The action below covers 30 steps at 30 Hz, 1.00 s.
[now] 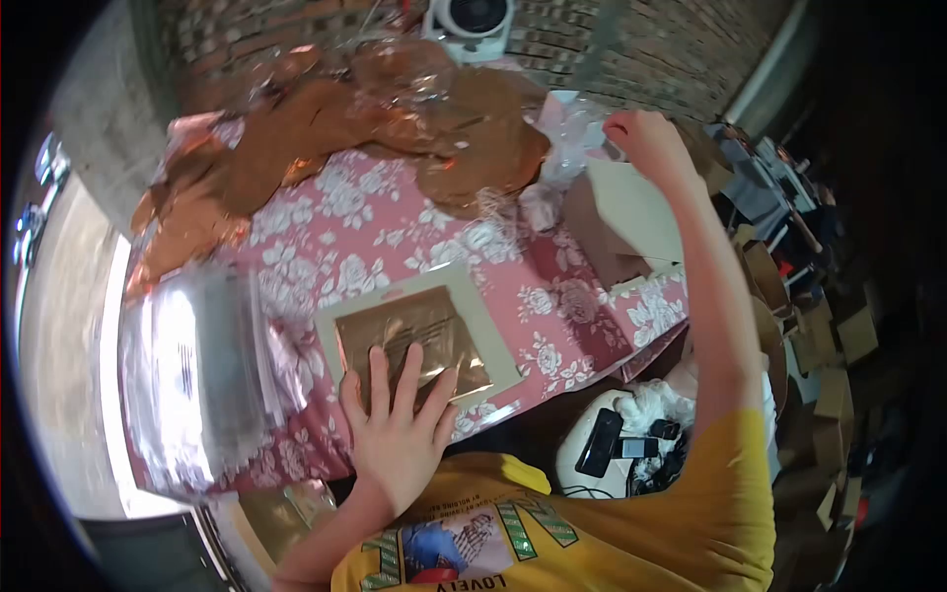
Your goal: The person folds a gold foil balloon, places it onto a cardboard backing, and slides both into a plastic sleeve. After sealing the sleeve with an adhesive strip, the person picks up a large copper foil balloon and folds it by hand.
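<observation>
My left hand (pixel 397 434) lies flat with fingers spread on a shiny copper-coloured foil packet (pixel 414 331). The packet rests on a pale, square card or frame (pixel 498 370) near the table's front edge. Farther off, at the upper right, my right hand (pixel 639 133) has its fingers curled closed. It is above an open pale cardboard box (pixel 636 202) and beside crumpled clear plastic (pixel 567 138). Whatever its fingers hold, if anything, is hidden.
Heaps of copper-coloured foil packets (pixel 306 123) cover the table's far side. A stack of clear plastic sleeves (pixel 192 365) lies at the left on the pink floral tablecloth (pixel 345 232). A white fan (pixel 472 25) stands behind; a black phone (pixel 599 442) lies at lower right.
</observation>
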Each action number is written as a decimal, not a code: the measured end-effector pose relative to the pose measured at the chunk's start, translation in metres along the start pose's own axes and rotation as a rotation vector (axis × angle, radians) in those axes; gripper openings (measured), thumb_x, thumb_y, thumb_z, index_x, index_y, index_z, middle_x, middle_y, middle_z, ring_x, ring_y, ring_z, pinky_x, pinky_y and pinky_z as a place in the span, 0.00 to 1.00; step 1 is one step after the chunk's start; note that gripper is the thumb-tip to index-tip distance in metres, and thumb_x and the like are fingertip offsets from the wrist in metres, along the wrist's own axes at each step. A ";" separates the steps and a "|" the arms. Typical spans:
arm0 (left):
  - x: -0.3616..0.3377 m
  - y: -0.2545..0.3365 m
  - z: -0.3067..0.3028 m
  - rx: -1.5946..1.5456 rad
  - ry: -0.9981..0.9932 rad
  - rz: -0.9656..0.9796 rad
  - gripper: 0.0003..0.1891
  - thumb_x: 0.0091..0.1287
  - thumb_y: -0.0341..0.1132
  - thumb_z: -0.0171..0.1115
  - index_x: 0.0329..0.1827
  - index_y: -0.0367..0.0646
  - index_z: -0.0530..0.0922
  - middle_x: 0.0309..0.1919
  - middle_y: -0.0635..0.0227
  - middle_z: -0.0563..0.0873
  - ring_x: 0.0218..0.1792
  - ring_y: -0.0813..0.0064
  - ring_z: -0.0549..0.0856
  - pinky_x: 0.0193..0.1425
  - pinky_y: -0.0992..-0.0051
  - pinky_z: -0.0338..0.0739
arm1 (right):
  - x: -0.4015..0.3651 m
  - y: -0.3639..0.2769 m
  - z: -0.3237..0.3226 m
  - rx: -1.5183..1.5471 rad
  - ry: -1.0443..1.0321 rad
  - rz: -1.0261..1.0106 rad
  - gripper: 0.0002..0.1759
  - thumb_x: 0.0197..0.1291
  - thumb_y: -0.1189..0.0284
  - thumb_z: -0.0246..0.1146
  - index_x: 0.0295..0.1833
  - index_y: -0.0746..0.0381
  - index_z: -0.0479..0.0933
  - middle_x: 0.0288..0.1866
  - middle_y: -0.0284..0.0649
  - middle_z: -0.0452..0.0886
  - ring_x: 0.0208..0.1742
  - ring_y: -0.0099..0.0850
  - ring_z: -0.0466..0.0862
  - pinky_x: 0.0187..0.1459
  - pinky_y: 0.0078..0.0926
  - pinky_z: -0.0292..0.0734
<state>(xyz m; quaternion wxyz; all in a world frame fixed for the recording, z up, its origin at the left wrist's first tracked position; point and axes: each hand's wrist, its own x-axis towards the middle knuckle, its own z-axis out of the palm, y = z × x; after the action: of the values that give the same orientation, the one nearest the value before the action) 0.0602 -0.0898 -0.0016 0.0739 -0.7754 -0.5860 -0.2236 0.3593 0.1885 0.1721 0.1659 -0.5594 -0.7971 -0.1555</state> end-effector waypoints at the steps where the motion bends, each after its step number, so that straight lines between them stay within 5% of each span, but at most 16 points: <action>1: 0.000 0.001 0.002 -0.012 0.018 0.014 0.23 0.66 0.44 0.65 0.65 0.61 0.78 0.73 0.61 0.70 0.74 0.46 0.65 0.71 0.42 0.57 | 0.035 0.046 0.038 -0.067 -0.140 -0.054 0.12 0.62 0.65 0.61 0.41 0.62 0.83 0.34 0.51 0.84 0.36 0.48 0.86 0.40 0.42 0.79; 4: -0.001 0.001 -0.004 -0.044 -0.020 -0.051 0.24 0.66 0.47 0.64 0.66 0.62 0.77 0.73 0.63 0.70 0.76 0.51 0.63 0.72 0.43 0.56 | 0.106 0.111 0.128 0.108 -0.522 -0.202 0.15 0.60 0.64 0.60 0.34 0.65 0.84 0.28 0.43 0.85 0.29 0.32 0.82 0.33 0.37 0.77; 8: -0.005 0.001 0.003 -0.099 -0.011 -0.046 0.21 0.69 0.48 0.62 0.64 0.57 0.78 0.75 0.63 0.68 0.78 0.60 0.62 0.74 0.39 0.54 | 0.139 0.119 0.189 -0.138 -0.750 0.028 0.13 0.53 0.65 0.68 0.34 0.65 0.86 0.32 0.43 0.88 0.33 0.35 0.87 0.39 0.37 0.81; 11: -0.006 0.002 0.005 -0.128 -0.021 -0.070 0.23 0.67 0.49 0.64 0.65 0.57 0.78 0.75 0.64 0.68 0.78 0.60 0.62 0.76 0.36 0.50 | 0.132 0.104 0.182 -0.234 -0.792 0.015 0.12 0.50 0.66 0.71 0.35 0.65 0.87 0.34 0.45 0.88 0.34 0.36 0.87 0.42 0.40 0.82; 13: -0.005 0.001 0.005 -0.151 0.004 -0.072 0.25 0.65 0.48 0.65 0.66 0.55 0.78 0.75 0.63 0.69 0.78 0.60 0.64 0.78 0.38 0.50 | 0.137 0.142 0.207 -0.198 -0.684 0.089 0.16 0.53 0.69 0.69 0.46 0.65 0.84 0.39 0.46 0.87 0.38 0.34 0.84 0.40 0.41 0.79; 14: -0.005 0.001 0.005 -0.143 0.016 -0.041 0.25 0.65 0.47 0.65 0.65 0.54 0.78 0.74 0.63 0.70 0.77 0.60 0.65 0.78 0.42 0.53 | 0.157 0.216 0.251 -0.315 -0.705 -0.153 0.18 0.57 0.68 0.67 0.51 0.63 0.83 0.48 0.48 0.87 0.45 0.36 0.87 0.45 0.40 0.80; 17: -0.007 -0.003 0.004 -0.114 0.099 0.052 0.21 0.65 0.39 0.62 0.61 0.49 0.79 0.66 0.62 0.78 0.71 0.60 0.74 0.74 0.56 0.66 | 0.149 0.181 0.239 -0.430 -0.692 -0.389 0.16 0.53 0.71 0.66 0.47 0.65 0.84 0.51 0.52 0.86 0.51 0.44 0.87 0.51 0.42 0.81; 18: -0.007 -0.003 0.004 -0.114 0.097 0.045 0.21 0.65 0.39 0.62 0.61 0.49 0.79 0.66 0.62 0.78 0.71 0.60 0.74 0.74 0.56 0.66 | 0.142 0.180 0.229 -0.157 -0.603 -0.309 0.14 0.54 0.72 0.65 0.45 0.68 0.83 0.42 0.50 0.88 0.42 0.41 0.88 0.44 0.42 0.81; 19: -0.008 -0.002 0.005 -0.126 0.114 0.031 0.20 0.64 0.38 0.61 0.59 0.48 0.79 0.62 0.63 0.79 0.68 0.61 0.76 0.72 0.58 0.68 | 0.143 0.175 0.226 -0.155 -0.608 -0.313 0.14 0.54 0.72 0.65 0.45 0.68 0.83 0.42 0.50 0.88 0.42 0.41 0.88 0.44 0.42 0.81; 21: -0.007 -0.002 0.006 -0.133 0.174 0.031 0.18 0.61 0.36 0.60 0.56 0.47 0.79 0.53 0.64 0.81 0.61 0.63 0.80 0.63 0.61 0.73 | 0.147 0.166 0.218 -0.079 -0.718 0.127 0.11 0.56 0.72 0.65 0.41 0.68 0.82 0.33 0.41 0.85 0.34 0.31 0.84 0.34 0.37 0.76; 22: -0.007 -0.002 0.006 -0.136 0.176 0.029 0.18 0.61 0.36 0.60 0.56 0.47 0.79 0.53 0.64 0.81 0.61 0.63 0.80 0.63 0.61 0.73 | 0.144 0.156 0.203 -0.083 -0.719 0.126 0.11 0.56 0.72 0.65 0.41 0.68 0.82 0.33 0.41 0.85 0.34 0.31 0.84 0.34 0.37 0.76; 24: -0.006 -0.002 0.005 -0.124 0.177 0.030 0.19 0.62 0.37 0.61 0.56 0.45 0.79 0.53 0.63 0.82 0.61 0.63 0.80 0.62 0.62 0.74 | 0.129 0.136 0.171 0.563 -0.681 0.363 0.07 0.58 0.71 0.65 0.39 0.63 0.82 0.30 0.34 0.79 0.30 0.23 0.78 0.28 0.31 0.69; 30: -0.006 0.000 0.006 -0.109 0.199 0.014 0.20 0.60 0.37 0.61 0.57 0.45 0.79 0.52 0.63 0.82 0.60 0.63 0.80 0.61 0.62 0.73 | 0.107 0.146 0.147 1.030 -0.437 0.644 0.06 0.63 0.69 0.66 0.42 0.59 0.81 0.35 0.30 0.82 0.36 0.22 0.82 0.38 0.20 0.77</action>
<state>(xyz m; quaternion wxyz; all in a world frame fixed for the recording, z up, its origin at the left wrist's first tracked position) 0.0600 -0.0929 -0.0098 0.0913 -0.7563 -0.5571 -0.3306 0.4496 0.3899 0.0964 0.2853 -0.6382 -0.5771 0.4221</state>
